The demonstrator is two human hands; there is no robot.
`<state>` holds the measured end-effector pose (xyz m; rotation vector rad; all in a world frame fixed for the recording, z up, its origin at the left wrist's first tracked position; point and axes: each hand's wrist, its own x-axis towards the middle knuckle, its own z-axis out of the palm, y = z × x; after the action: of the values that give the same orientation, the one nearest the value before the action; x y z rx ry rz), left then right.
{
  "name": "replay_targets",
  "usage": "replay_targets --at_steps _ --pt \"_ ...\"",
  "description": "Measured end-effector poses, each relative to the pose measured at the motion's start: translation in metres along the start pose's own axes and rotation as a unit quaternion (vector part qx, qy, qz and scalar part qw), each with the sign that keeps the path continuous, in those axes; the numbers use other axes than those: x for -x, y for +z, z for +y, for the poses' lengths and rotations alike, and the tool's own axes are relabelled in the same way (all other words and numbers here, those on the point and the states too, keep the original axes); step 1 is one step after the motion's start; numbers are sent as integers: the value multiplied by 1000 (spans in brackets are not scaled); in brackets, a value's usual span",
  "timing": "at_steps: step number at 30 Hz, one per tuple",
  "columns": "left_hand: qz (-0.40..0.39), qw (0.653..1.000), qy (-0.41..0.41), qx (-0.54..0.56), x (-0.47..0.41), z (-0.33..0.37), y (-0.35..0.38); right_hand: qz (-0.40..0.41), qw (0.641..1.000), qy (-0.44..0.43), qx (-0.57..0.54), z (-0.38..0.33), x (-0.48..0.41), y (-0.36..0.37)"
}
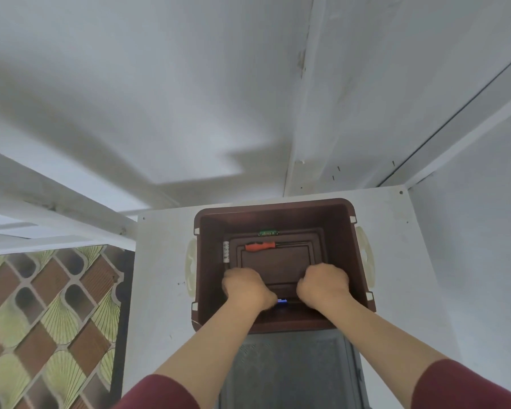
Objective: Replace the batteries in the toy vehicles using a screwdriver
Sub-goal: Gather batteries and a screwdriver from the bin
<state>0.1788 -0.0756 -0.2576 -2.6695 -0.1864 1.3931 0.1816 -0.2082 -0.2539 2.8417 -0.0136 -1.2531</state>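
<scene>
A brown plastic bin (341, 231) stands on a white surface. On its floor lie an orange-handled screwdriver (259, 246), a white battery (226, 251) at the left wall and a small green item (267, 233) at the far wall. A small blue item (282, 301) shows at the near wall, between my wrists. My left hand (244, 286) and my right hand (323, 283) are both down inside the bin, backs up and fingers curled under. Whatever lies beneath the fingers is hidden. No toy vehicle is visible.
The bin has cream handles (366, 255) on both sides. The white surface (160, 276) ends at a wall behind and a white panel (469, 261) on the right. A grey mat (292, 370) lies below, and patterned floor tiles (42, 320) are at the left.
</scene>
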Motion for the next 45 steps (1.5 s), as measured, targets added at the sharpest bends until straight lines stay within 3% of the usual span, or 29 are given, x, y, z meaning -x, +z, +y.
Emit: replay_targets --at_steps 4,9,13,17,19,21,23,25,27,29,32,34,38,40,43,45 --pt "-36 999 -31 -10 -2 9 2 -51 998 30 16 -3 -4 6" --pt "-60 994 -48 81 -5 9 4 -55 996 68 -15 -4 -9 7" --pt "-58 994 -51 73 -2 13 2 -73 993 77 -54 -6 -7 2" --pt "-76 992 -56 84 -4 17 -1 -37 970 61 -232 -1 -4 -5" --pt "-75 991 -54 93 -6 17 0 -66 893 84 -436 2 -7 -9" --pt "-54 992 -43 107 -9 17 -1 -141 776 114 -604 6 -8 -11" --pt "-32 991 -36 122 -12 15 -6 -186 695 90 -689 10 -8 -10" --pt "-19 987 -29 159 -12 12 -9 -199 648 74 -731 14 -8 -6" --pt "-7 978 -17 209 -12 9 -9 -205 667 75 -713 14 -9 -3" --pt "7 966 -5 258 -11 7 -8 -204 753 89 -619 11 -9 -3" --pt "12 955 -1 297 -8 8 -7 -139 900 98 -401 5 -11 -1" --pt "-8 957 -6 290 -4 9 -6 -118 939 78 -313 -1 -10 0" --pt "-65 968 -7 244 -1 14 -2 -127 957 67 -251 -11 -11 -2" --pt "-73 966 -3 247 -3 16 -2 -146 947 78 -274 -14 -13 -2" --pt "-60 972 10 228 -5 18 -2 -170 905 113 -374 -14 -15 0" --pt "-41 981 16 191 -5 18 -1 -135 909 105 -380 -10 -15 0"
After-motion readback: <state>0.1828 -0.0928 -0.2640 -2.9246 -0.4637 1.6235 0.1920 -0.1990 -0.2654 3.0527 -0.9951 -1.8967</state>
